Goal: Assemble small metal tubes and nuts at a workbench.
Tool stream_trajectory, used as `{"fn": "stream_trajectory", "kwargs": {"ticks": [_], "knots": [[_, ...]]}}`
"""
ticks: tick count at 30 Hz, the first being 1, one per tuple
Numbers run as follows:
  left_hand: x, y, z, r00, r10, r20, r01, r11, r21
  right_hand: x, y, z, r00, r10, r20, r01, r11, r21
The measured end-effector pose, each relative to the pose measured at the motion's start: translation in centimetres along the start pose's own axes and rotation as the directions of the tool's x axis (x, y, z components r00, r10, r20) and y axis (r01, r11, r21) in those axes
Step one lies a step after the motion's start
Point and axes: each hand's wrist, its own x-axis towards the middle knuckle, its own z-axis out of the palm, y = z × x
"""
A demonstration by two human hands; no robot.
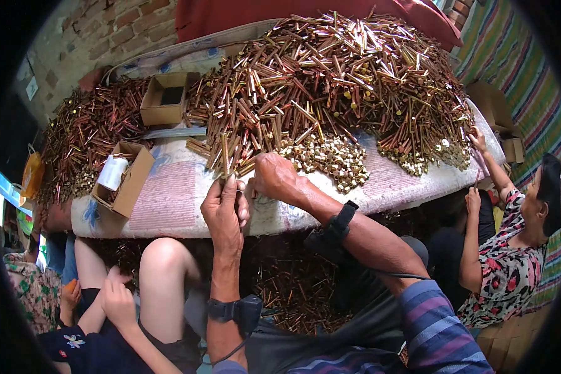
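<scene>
Between the thumb and fingers of my left hand (225, 215), a slim copper-coloured tube (225, 153) stands nearly upright, its far end toward the heap. Close to its right, my right hand (279, 176) is closed with the knuckles up; its fingertips are hidden, and I cannot make out what they hold. Small white-and-gold ring-like caps (340, 163) lie in a loose pile just beyond my right wrist. Behind both hands rises a large heap of shiny copper-coloured tubes (330, 75).
A padded, patterned cloth (168, 193) covers the table. At left stand an open carton (134, 181) with a white roll (112, 172) and another box (165, 100). A co-worker (511, 249) at right reaches to the heap's edge; another person (124, 311) sits close at left.
</scene>
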Motion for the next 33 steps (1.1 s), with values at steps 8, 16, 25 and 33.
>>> {"fn": "stream_trajectory", "kwargs": {"ticks": [8, 16, 25, 33], "knots": [[0.2, -0.1, 0.6, 0.998, -0.006, -0.055, 0.008, 1.0, 0.028, 0.3, 1.4, -2.4, 0.945, 0.27, 0.186, -0.311, 0.918, 0.247], [-0.7, -1.9, 1.4, 0.987, -0.151, 0.054, 0.141, 0.977, 0.162, -4.9, 4.4, -10.1, 0.957, 0.286, 0.058, -0.166, 0.372, 0.913], [-1.2, -5.1, 2.4, 0.929, -0.268, 0.254, 0.167, 0.918, 0.36, -8.1, 7.3, -11.0, 0.95, 0.311, -0.028, -0.08, 0.329, 0.941], [-1.0, -5.6, 3.5, 0.906, -0.306, 0.291, 0.163, 0.889, 0.428, -9.3, 9.5, -11.4, 0.966, 0.255, -0.033, -0.066, 0.372, 0.926]]}}
